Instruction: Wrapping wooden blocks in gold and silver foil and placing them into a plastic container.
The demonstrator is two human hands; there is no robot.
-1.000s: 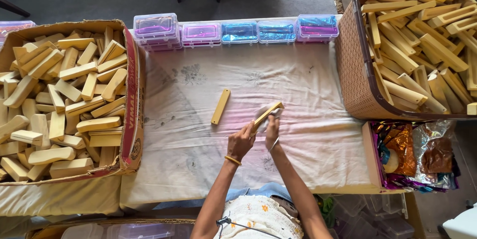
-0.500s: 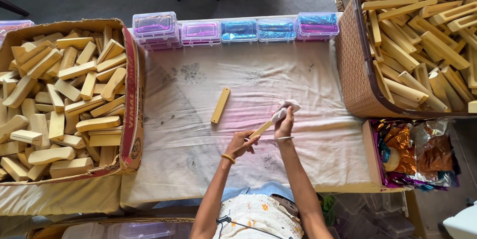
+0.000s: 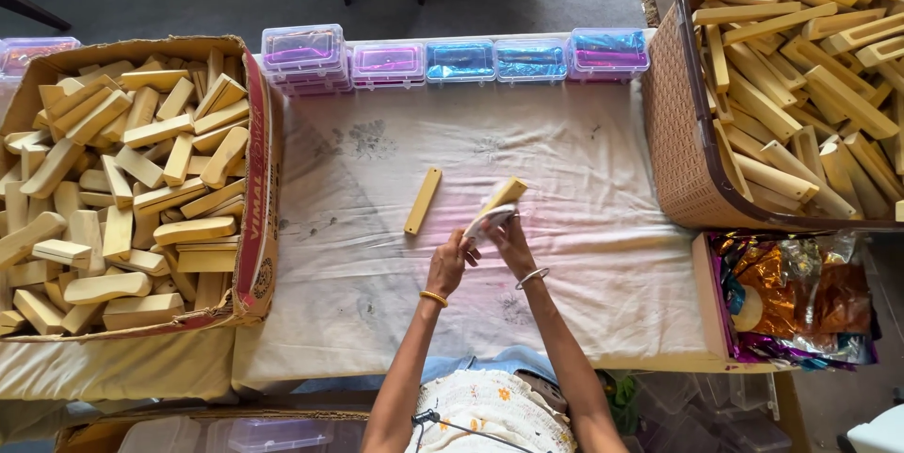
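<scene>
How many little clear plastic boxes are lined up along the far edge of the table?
5 in the row: a purple box, a second purple, two blue, and a purple-blue one. Others seem stacked underneath the first, partly hidden.

Behind the white cloth (image 3: pixel 584 255): five clear plastic boxes (image 3: pixel 457 61) in a row. On the cloth: one loose wooden block (image 3: pixel 423 200) and one held block (image 3: pixel 505 195). Flanking the cloth: one cardboard box (image 3: pixel 256 227) and one woven basket (image 3: pixel 673 133), each holding blocks too many to count.
</scene>
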